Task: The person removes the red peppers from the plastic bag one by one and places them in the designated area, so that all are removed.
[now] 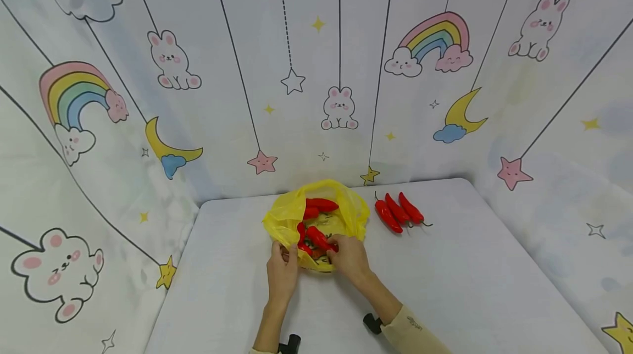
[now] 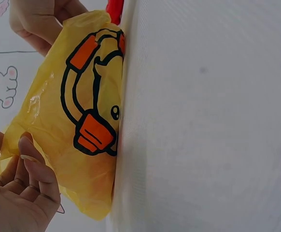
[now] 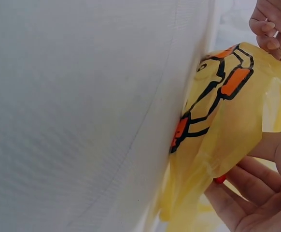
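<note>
A yellow plastic bag [image 1: 284, 216] lies open on the table with several red chili peppers [image 1: 322, 204] inside. My left hand [image 1: 283, 274] pinches the bag's near left rim; in the left wrist view, the thumb and fingers of that hand [image 2: 27, 188] hold the thin plastic. Inside the opening, my right hand [image 1: 350, 256] grips one end of a red chili pepper [image 1: 317, 237]. From the right wrist view, a bit of red pepper [image 3: 220, 179] shows by the fingers of the right hand [image 3: 256, 193], with the bag's printed side [image 3: 227, 130] in front.
Three red chili peppers [image 1: 398, 213] lie side by side on the white table [image 1: 425, 282], right of the bag. A cloth wall [image 1: 341, 145] printed with rabbits, stars and rainbows rises behind the table's far edge and along both sides.
</note>
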The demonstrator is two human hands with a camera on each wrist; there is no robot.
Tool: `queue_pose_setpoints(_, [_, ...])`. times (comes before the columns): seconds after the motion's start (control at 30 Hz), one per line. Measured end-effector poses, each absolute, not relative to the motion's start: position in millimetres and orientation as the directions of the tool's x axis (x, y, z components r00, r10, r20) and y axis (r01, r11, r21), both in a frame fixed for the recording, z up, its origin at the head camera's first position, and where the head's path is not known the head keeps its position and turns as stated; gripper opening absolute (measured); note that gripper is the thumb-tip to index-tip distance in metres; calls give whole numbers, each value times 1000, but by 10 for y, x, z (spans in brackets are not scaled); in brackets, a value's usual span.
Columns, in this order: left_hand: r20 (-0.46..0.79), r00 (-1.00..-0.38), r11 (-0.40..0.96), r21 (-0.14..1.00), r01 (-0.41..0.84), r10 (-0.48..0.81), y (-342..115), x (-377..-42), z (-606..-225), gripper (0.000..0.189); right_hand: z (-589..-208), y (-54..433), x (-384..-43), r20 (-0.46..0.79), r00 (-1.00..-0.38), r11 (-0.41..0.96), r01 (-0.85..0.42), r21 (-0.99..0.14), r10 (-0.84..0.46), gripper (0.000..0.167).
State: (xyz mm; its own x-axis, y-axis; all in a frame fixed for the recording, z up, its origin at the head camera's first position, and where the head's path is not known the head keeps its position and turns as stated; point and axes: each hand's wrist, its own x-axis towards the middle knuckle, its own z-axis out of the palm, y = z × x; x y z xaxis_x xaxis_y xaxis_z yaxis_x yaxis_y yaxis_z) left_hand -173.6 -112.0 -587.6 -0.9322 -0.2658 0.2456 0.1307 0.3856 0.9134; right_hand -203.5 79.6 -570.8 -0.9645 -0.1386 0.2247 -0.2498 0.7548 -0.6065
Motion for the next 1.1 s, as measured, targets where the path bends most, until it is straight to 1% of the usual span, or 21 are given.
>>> queue_pose_setpoints(0.27, [240,-934,384,915,127,-263,-1122,-1739,-5865,18,-5669,840,-2026,238,-965,733,-242,-636,-111,20])
queue_pose_setpoints(0.5, [245,-931,390,912,128,-269,-1125,-1737,-5872,18,-5658,864,-2012,273,-956,734,-263,-627,-110,21])
queue_pose_setpoints(0.8, [240,-934,382,916,127,-266,-1120,-1732,-5860,18,-5620,903,-1971,226,-971,713,-211,-669,-76,20])
queue_pose_setpoints(1.1, [238,-935,378,917,127,-262,-1118,-1732,-5863,19,-5569,942,-1958,259,-964,710,-221,-669,-56,21])
